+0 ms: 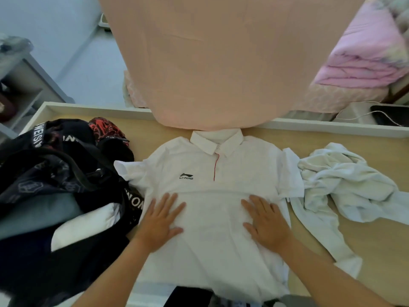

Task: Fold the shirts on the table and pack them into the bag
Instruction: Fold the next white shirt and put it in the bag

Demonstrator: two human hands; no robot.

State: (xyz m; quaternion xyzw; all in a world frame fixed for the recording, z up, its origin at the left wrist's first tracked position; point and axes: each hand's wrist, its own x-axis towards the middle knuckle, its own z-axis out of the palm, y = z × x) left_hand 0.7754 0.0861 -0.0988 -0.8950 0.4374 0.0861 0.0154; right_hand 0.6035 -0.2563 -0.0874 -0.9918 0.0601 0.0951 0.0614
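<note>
Both hands, left hand (160,220) and right hand (266,222), lie flat and spread, holding nothing, on the white shirt (212,196). The bag (55,185) crowds the left hand; a sleeve there could catch and spoil the fold.

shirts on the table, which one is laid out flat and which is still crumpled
The white polo shirt with the red placket lies spread flat, collar up, under the left hand and right hand. The pale shirt to its right is still bunched up.

Soft even daylight (edges warped)
</note>
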